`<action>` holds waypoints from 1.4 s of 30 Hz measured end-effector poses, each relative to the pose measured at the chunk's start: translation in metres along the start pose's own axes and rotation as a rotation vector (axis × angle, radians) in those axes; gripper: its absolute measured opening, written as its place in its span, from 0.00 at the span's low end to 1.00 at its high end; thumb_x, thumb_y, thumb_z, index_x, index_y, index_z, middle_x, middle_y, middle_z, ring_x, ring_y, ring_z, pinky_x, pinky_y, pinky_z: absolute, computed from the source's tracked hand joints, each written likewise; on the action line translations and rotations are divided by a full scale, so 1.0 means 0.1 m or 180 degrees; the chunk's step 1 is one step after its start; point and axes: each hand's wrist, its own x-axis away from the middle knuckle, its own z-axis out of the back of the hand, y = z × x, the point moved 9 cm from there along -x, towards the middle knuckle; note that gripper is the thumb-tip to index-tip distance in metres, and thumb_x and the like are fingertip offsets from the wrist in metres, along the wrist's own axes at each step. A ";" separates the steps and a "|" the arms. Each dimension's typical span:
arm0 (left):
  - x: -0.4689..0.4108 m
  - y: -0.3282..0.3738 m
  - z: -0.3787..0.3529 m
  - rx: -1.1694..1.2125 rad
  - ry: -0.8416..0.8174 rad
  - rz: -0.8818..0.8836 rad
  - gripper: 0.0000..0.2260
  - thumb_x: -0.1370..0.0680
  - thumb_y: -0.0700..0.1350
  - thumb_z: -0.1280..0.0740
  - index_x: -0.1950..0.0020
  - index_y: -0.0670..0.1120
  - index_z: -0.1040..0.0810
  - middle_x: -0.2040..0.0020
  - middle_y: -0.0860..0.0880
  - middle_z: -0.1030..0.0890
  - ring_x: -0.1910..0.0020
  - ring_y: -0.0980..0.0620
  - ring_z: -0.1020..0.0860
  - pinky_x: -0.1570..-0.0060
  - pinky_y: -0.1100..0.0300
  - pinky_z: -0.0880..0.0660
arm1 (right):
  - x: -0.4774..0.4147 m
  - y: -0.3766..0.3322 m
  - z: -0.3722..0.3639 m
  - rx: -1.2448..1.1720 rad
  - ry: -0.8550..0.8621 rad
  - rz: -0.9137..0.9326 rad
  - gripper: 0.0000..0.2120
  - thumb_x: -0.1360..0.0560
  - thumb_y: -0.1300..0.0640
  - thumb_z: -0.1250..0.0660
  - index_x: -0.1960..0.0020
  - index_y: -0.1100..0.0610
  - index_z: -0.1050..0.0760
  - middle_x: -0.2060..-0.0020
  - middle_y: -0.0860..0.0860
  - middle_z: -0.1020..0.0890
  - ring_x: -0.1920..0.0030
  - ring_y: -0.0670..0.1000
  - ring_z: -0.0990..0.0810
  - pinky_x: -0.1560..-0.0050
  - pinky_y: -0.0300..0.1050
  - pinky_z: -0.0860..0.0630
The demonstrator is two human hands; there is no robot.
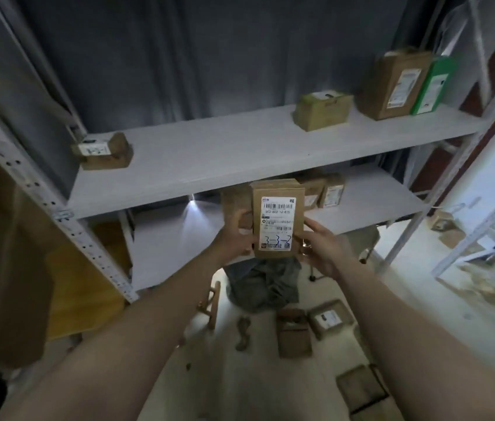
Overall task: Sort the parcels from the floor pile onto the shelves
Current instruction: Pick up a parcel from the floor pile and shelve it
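Head view: both hands hold one upright brown cardboard parcel (278,217) between them, in front of the grey shelf boards (209,159). The left hand (234,237) curls round its left edge. The right hand (323,249) grips its lower right corner. A white printed label (277,208) with blue handwriting covers its flat front. Below the hands, floor parcels (295,335) of the same cardboard lie flat.
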 end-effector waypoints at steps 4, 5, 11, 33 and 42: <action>-0.20 -0.85 0.32 -0.0198 0.0025 0.0175 0.41 0.33 0.59 0.19 0.25 0.54 0.33 0.36 0.57 0.22 0.36 0.54 0.23 0.39 0.47 0.21 | -0.46 0.59 -0.73 -0.0576 -0.0199 -0.0262 0.15 0.17 0.63 0.37 0.32 0.54 0.21 0.44 0.59 0.13 0.45 0.59 0.12 0.45 0.55 0.16; -0.23 -1.05 0.39 -0.0115 0.0066 0.0273 0.41 0.32 0.56 0.19 0.24 0.53 0.35 0.35 0.56 0.23 0.35 0.53 0.24 0.37 0.50 0.22 | -0.57 0.77 -0.90 -0.0679 -0.0204 -0.0355 0.15 0.17 0.63 0.36 0.33 0.55 0.21 0.43 0.59 0.13 0.44 0.59 0.13 0.43 0.55 0.17; -0.78 -2.28 0.85 0.0217 0.0318 0.0818 0.35 0.25 0.38 0.24 0.23 0.49 0.37 0.35 0.48 0.25 0.39 0.49 0.22 0.53 0.63 0.21 | -1.38 1.70 -1.66 -0.1142 -0.0174 -0.0937 0.13 0.23 0.63 0.39 0.42 0.54 0.22 0.61 0.55 0.24 0.68 0.51 0.30 0.58 0.46 0.30; -1.92 -4.14 1.38 0.1423 0.1136 0.1643 0.31 0.28 0.40 0.33 0.25 0.51 0.33 0.34 0.41 0.23 0.38 0.38 0.20 0.42 0.37 0.21 | -3.13 2.97 -2.72 -0.2743 0.0659 -0.1402 0.23 0.21 0.63 0.38 0.26 0.60 0.31 0.35 0.64 0.22 0.46 0.69 0.14 0.50 0.65 0.16; -2.32 -4.00 1.56 0.1289 0.0678 0.1426 0.26 0.22 0.37 0.36 0.26 0.57 0.29 0.30 0.51 0.26 0.34 0.45 0.24 0.43 0.42 0.19 | -3.66 2.61 -2.88 -0.2363 0.0970 -0.1067 0.23 0.19 0.70 0.37 0.26 0.65 0.34 0.42 0.62 0.21 0.60 0.52 0.11 0.60 0.48 0.14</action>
